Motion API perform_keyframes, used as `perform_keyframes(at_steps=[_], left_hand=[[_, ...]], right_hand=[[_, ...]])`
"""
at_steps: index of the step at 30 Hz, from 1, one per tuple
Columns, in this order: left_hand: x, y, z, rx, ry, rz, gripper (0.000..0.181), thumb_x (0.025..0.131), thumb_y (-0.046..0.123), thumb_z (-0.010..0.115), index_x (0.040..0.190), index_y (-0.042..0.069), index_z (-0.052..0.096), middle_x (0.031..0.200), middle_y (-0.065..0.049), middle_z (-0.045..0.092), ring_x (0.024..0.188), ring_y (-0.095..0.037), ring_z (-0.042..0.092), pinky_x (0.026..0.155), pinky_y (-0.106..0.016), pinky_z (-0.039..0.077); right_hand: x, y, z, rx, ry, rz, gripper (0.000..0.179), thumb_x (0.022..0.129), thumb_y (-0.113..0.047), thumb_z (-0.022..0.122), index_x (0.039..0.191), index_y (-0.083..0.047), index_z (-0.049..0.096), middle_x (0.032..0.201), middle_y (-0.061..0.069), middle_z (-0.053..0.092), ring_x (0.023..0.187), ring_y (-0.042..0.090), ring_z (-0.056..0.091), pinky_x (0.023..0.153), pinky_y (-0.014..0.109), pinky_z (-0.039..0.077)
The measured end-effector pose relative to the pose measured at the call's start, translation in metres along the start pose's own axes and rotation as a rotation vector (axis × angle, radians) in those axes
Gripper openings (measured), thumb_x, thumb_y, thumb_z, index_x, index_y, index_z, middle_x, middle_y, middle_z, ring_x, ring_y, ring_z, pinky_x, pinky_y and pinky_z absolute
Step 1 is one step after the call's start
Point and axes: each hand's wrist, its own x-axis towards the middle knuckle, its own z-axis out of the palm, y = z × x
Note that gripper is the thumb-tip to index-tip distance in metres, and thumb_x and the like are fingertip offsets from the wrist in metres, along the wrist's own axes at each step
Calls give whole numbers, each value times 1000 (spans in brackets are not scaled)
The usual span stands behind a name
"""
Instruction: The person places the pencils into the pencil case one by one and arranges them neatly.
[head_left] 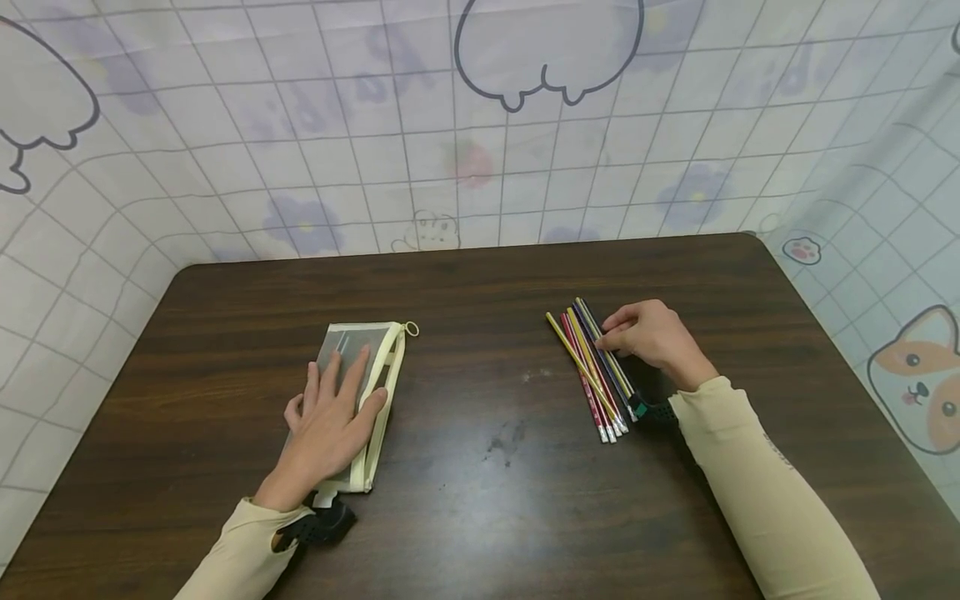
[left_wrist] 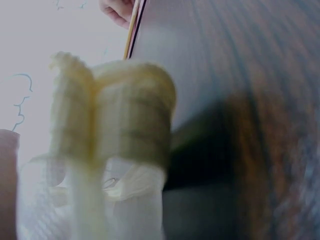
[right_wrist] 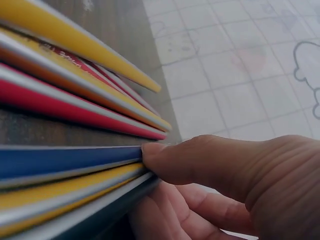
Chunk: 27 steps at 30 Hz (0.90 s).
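Note:
My left hand [head_left: 322,433] lies with spread fingers on a translucent pencil pouch [head_left: 378,362] with pale yellow trim and a zip ring at its far corner. In the left wrist view the blurred yellow edge of the pouch fills the foreground. Over a loose bunch of pencils [head_left: 581,371] on the right, my right hand [head_left: 649,337] pinches a few at the bunch's right side. Its thumb presses a blue pencil [right_wrist: 70,162]; a yellow pencil [right_wrist: 75,190] and a dark green pencil [right_wrist: 120,207] lie between thumb and fingers. Red and yellow pencils lie beside them, apart from the thumb.
The dark wooden table [head_left: 465,333] carries both the pouch and the pencils, with bare wood between them. A white grid-patterned cloth [head_left: 420,150] hangs behind the far edge and along the sides. Black wrist straps [head_left: 322,523] sit at both cuffs.

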Motion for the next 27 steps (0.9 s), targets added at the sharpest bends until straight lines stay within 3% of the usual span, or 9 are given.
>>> perform_keyframes(at_steps=[7, 14, 27], left_hand=[[0, -1, 1, 1, 1, 0, 72, 108, 58, 35, 168, 31, 7, 175, -23, -1, 159, -53, -12, 112, -77, 4], [0, -1, 0, -3, 0, 2, 72, 108, 58, 35, 168, 30, 8, 175, -23, -1, 159, -53, -12, 112, -78, 4], [0, 0, 0, -1, 2, 7, 72, 108, 57, 35, 169, 29, 9, 175, -24, -1, 159, -54, -12, 112, -78, 5]], right_hand=[[0, 4, -4, 40, -38, -21, 36, 96, -27, 73, 125, -5, 70, 118, 15, 75, 97, 25, 71, 101, 50, 53], [1, 6, -6, 80, -56, -27, 39, 104, -25, 61, 135, -1, 65, 134, 21, 66, 106, 26, 70, 104, 50, 53], [3, 6, -9, 283, -129, -64, 43, 107, -16, 55, 142, 9, 52, 128, 26, 68, 97, 15, 76, 91, 35, 62]])
